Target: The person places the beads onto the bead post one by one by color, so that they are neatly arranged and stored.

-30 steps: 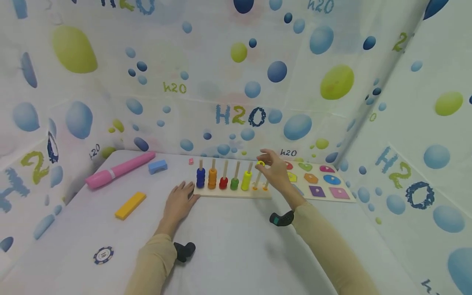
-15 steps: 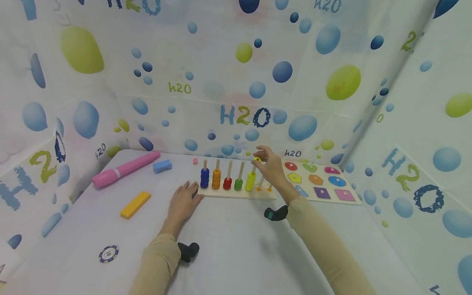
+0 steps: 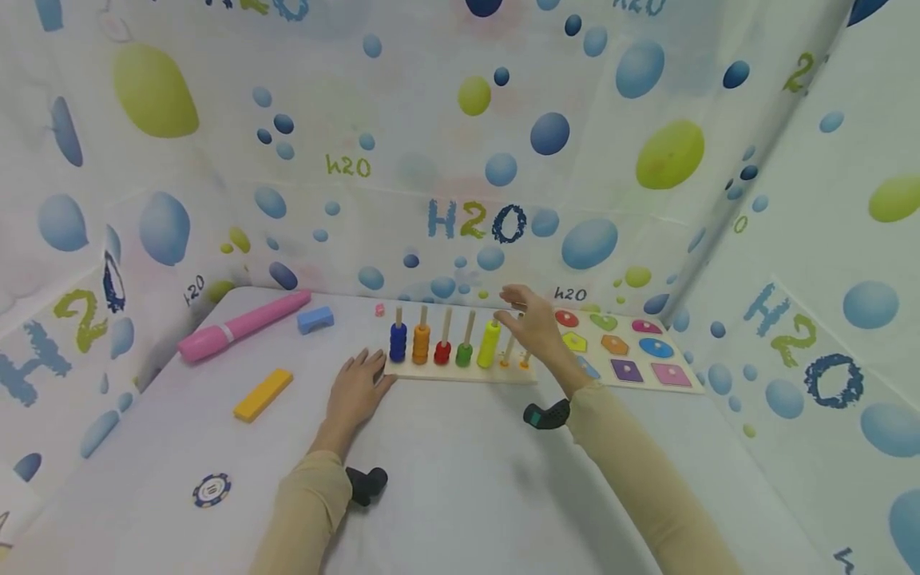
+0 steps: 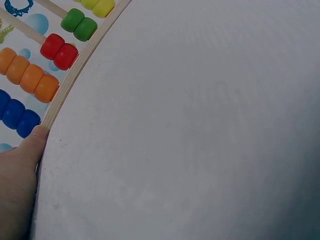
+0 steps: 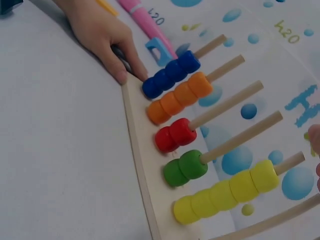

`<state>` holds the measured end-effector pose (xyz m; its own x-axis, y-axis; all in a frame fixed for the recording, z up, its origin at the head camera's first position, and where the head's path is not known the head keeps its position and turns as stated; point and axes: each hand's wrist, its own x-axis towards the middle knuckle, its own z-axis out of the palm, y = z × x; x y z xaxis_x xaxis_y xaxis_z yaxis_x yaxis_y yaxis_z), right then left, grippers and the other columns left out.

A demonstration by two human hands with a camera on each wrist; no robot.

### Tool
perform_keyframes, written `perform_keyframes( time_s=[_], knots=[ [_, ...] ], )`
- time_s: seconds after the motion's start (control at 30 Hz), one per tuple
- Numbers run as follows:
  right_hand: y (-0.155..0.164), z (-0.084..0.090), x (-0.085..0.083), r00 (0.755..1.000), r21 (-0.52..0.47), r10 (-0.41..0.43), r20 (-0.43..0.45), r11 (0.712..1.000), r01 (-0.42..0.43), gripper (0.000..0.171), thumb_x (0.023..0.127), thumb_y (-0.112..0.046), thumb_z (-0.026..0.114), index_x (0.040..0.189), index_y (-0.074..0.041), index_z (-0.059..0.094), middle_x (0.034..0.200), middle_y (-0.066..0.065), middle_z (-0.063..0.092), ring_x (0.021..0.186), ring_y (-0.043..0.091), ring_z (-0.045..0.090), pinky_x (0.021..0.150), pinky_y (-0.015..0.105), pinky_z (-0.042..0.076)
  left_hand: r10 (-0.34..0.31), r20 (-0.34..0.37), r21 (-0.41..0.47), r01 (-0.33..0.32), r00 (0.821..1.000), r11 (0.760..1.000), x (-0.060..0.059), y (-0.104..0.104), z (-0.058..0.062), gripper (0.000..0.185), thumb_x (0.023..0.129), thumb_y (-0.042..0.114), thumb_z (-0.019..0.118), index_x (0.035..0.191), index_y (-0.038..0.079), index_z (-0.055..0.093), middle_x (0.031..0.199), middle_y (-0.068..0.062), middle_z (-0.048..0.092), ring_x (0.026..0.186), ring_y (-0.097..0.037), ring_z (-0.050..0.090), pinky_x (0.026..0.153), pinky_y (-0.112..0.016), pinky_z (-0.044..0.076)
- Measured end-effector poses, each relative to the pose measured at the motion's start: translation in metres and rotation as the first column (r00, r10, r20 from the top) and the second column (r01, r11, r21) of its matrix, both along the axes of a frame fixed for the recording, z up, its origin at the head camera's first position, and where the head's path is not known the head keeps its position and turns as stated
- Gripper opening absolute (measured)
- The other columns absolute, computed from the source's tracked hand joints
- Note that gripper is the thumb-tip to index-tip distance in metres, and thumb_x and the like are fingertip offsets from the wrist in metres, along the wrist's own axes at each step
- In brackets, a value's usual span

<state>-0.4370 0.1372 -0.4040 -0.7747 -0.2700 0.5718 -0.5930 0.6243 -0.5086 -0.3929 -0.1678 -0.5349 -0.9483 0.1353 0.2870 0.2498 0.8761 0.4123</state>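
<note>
A wooden peg counter (image 3: 460,377) stands at the back of the table with coloured beads on its pegs. Several blue beads (image 5: 171,75) and orange beads (image 5: 180,97) fill two pegs. Two red beads (image 5: 175,135) and two green beads (image 5: 185,168) sit low on theirs. Yellow beads (image 5: 226,192) are stacked almost to the top of the fifth peg. My right hand (image 3: 535,327) hovers by that peg's tip, thumb and fingers apart with nothing between them. Fingers outstretched, my left hand (image 3: 355,391) rests at the counter's left end, its thumb touching the front corner (image 4: 40,131).
To the right lies a shape puzzle board (image 3: 640,383). On the left are a pink marker-shaped tube (image 3: 244,326), a blue block (image 3: 315,320), a yellow block (image 3: 263,395) and a poker chip (image 3: 212,490). A small pink piece (image 3: 379,310) lies behind the counter.
My right hand moved left with a yellow bead, which now sits on the yellow peg's stack, and the fingers let it go. My left hand stays at the counter's end.
</note>
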Motion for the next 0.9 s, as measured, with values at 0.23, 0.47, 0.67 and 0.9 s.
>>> perform_keyframes(
  time_s=[0.23,0.47,0.67,0.9],
  knots=[
    [0.017,-0.008,-0.001,0.998,-0.019,-0.062,-0.018,0.998,0.061,0.044,0.085,-0.015,0.072,0.123,-0.001,0.055,0.12,0.012,0.061,0.112,0.024,0.058,0.095,0.032,0.048,0.027,-0.016,-0.007,-0.028,0.999,1.0,0.002,-0.015,0.001,0.056,0.096,0.037,0.054,0.135,-0.002,0.048,0.139,-0.018,0.046,0.135,-0.039,0.03,0.113,-0.05,0.018],
    [0.045,-0.031,0.006,0.987,-0.02,-0.136,0.088,0.99,0.138,0.05,0.087,-0.018,0.069,0.129,0.002,0.049,0.127,0.018,0.054,0.118,0.032,0.051,0.1,0.04,0.045,0.037,-0.007,-0.002,-0.037,0.999,0.999,0.0,-0.025,0.0,0.056,0.096,0.037,0.053,0.136,-0.001,0.048,0.14,-0.017,0.046,0.135,-0.038,0.03,0.114,-0.049,0.017],
    [0.077,-0.058,0.017,0.954,0.06,-0.193,0.231,0.981,0.184,0.056,0.092,-0.028,0.062,0.134,0.003,0.042,0.135,0.022,0.047,0.125,0.037,0.043,0.103,0.049,0.039,0.008,0.0,0.015,-0.008,1.0,1.0,-0.008,-0.019,-0.001,0.056,0.096,0.038,0.052,0.137,-0.001,0.047,0.141,-0.016,0.046,0.136,-0.037,0.029,0.114,-0.048,0.017],
    [0.098,-0.091,0.035,0.909,0.092,-0.199,0.366,0.98,0.178,0.063,0.094,-0.036,0.057,0.139,0.004,0.037,0.139,0.026,0.041,0.129,0.041,0.037,0.106,0.053,0.033,0.019,0.019,0.009,-0.019,1.0,1.0,-0.008,-0.017,-0.008,0.057,0.095,0.038,0.054,0.137,0.0,0.047,0.141,-0.015,0.045,0.136,-0.036,0.029,0.114,-0.048,0.017]
  ],
)
